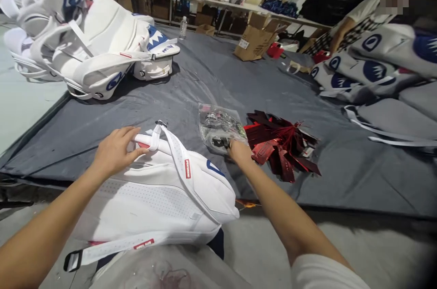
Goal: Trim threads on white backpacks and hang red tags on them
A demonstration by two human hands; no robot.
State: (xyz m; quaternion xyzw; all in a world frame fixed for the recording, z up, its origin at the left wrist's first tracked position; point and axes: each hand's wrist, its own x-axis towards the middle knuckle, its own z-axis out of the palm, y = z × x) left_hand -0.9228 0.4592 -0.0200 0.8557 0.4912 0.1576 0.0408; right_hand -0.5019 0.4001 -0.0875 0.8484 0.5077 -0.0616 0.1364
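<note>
A white backpack (160,198) lies on my lap, straps facing up. My left hand (114,150) rests on its top edge with fingers spread, touching the fabric near the handle loop. My right hand (241,152) reaches forward to a clear plastic bag (220,127) of small dark parts on the grey mat, its fingers at the bag's near edge. Whether the fingers pinch something from the bag is hidden. A heap of shiny red hang tags (282,143) lies just right of that hand.
The grey mat (205,75) covers the floor ahead. A pile of white backpacks (85,34) sits at the far left. More backpacks (375,66) lie at the right beside a seated person. An open cardboard box (256,36) and tables stand behind, with another person in orange.
</note>
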